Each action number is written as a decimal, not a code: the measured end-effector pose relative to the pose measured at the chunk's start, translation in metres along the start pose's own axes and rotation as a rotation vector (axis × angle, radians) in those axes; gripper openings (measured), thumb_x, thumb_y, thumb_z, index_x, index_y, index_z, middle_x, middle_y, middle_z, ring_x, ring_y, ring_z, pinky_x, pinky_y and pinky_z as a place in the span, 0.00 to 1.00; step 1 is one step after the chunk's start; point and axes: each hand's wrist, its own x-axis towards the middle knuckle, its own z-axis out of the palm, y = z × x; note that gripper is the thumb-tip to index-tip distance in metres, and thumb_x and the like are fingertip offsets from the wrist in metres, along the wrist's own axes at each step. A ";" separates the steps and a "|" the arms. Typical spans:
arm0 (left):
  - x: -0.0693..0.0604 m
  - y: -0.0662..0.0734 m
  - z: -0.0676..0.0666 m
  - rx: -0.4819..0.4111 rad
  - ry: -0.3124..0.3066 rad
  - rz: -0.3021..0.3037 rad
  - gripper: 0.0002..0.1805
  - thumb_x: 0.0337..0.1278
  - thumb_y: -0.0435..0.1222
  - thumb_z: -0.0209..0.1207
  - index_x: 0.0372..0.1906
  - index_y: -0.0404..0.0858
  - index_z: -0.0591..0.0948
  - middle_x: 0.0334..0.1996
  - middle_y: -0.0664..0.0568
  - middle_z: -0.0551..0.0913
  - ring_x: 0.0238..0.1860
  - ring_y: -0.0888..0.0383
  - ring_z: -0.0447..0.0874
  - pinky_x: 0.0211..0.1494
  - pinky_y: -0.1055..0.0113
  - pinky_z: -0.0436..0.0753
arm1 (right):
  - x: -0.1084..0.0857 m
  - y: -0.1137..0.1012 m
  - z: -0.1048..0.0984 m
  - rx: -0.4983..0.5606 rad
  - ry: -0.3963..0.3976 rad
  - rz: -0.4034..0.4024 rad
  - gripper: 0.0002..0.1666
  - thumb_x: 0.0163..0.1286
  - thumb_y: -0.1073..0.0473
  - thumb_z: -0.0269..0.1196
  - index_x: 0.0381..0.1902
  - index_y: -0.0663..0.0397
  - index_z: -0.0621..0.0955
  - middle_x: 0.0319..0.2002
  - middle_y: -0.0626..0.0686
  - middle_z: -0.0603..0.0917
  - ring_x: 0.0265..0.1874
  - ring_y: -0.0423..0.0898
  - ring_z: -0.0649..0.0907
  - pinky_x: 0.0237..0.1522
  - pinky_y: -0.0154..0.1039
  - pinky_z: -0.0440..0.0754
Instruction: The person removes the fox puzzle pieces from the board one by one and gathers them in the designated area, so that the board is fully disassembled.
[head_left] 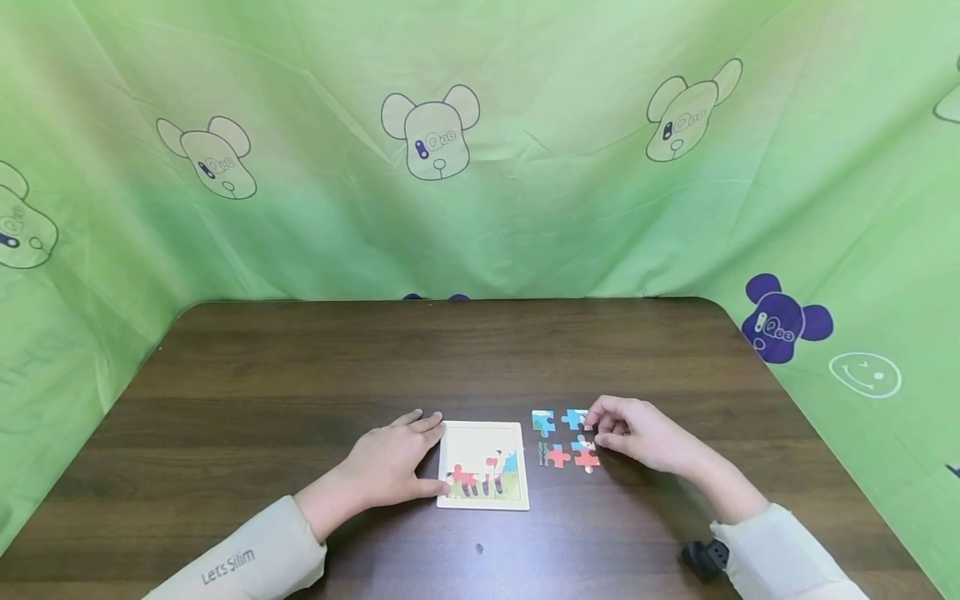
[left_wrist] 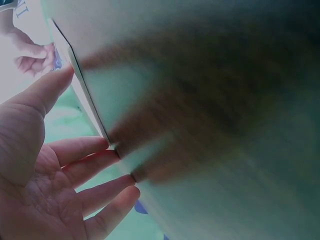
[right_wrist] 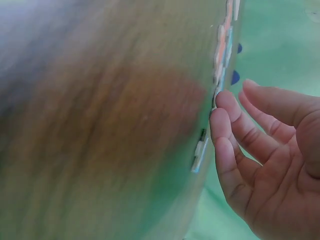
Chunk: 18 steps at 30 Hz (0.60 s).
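A square wooden puzzle board (head_left: 483,427) lies flat on the table, with part of its picture, in red, green and blue, filled in. My left hand (head_left: 391,461) rests along its left side, thumb on the lower left edge and fingertips at the upper left corner. To the right lie loose jigsaw pieces: a blue-green piece (head_left: 542,422), a blue piece (head_left: 574,418), a red piece with a dark tree (head_left: 556,455) and another red piece (head_left: 587,457). My right hand (head_left: 637,431) has its bent fingertips at the blue piece's right edge. In the right wrist view its thumb stands apart from the fingers.
The brown wooden table (head_left: 315,358) has a green curtain (head_left: 525,225) printed with bear heads behind and beside it. A black device (head_left: 705,559) sits by the right sleeve. A small dark mark (head_left: 479,548) shows on the tabletop below the board.
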 end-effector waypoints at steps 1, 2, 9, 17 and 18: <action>0.000 0.000 0.000 0.000 0.000 0.000 0.44 0.50 0.61 0.66 0.68 0.39 0.75 0.71 0.50 0.73 0.71 0.46 0.70 0.58 0.47 0.82 | 0.001 -0.001 0.000 0.002 0.002 -0.002 0.08 0.64 0.70 0.64 0.41 0.59 0.79 0.29 0.46 0.81 0.27 0.32 0.76 0.31 0.30 0.77; 0.000 0.000 0.000 0.002 0.001 -0.001 0.44 0.50 0.61 0.66 0.68 0.39 0.75 0.71 0.50 0.73 0.71 0.46 0.71 0.58 0.47 0.82 | 0.002 -0.003 0.000 0.006 0.000 -0.002 0.07 0.65 0.69 0.65 0.41 0.60 0.79 0.29 0.46 0.81 0.27 0.33 0.76 0.31 0.31 0.77; -0.001 0.000 -0.001 0.005 0.001 -0.004 0.44 0.50 0.61 0.66 0.68 0.39 0.75 0.71 0.50 0.73 0.71 0.46 0.70 0.59 0.47 0.81 | 0.017 -0.023 0.011 0.050 -0.037 -0.008 0.07 0.66 0.66 0.64 0.42 0.61 0.79 0.29 0.47 0.80 0.25 0.34 0.76 0.29 0.30 0.77; 0.000 0.001 0.000 0.005 0.005 0.003 0.44 0.50 0.61 0.67 0.67 0.39 0.75 0.70 0.49 0.73 0.71 0.46 0.71 0.59 0.47 0.81 | 0.038 -0.045 0.029 0.072 -0.097 -0.050 0.07 0.67 0.67 0.63 0.43 0.61 0.80 0.29 0.47 0.81 0.23 0.35 0.77 0.28 0.30 0.78; 0.000 0.000 0.000 0.006 0.007 0.002 0.44 0.49 0.61 0.67 0.67 0.39 0.75 0.70 0.50 0.73 0.71 0.46 0.71 0.59 0.47 0.81 | 0.041 -0.047 0.031 0.067 -0.105 -0.058 0.08 0.66 0.67 0.63 0.43 0.61 0.80 0.29 0.47 0.81 0.23 0.35 0.77 0.28 0.30 0.78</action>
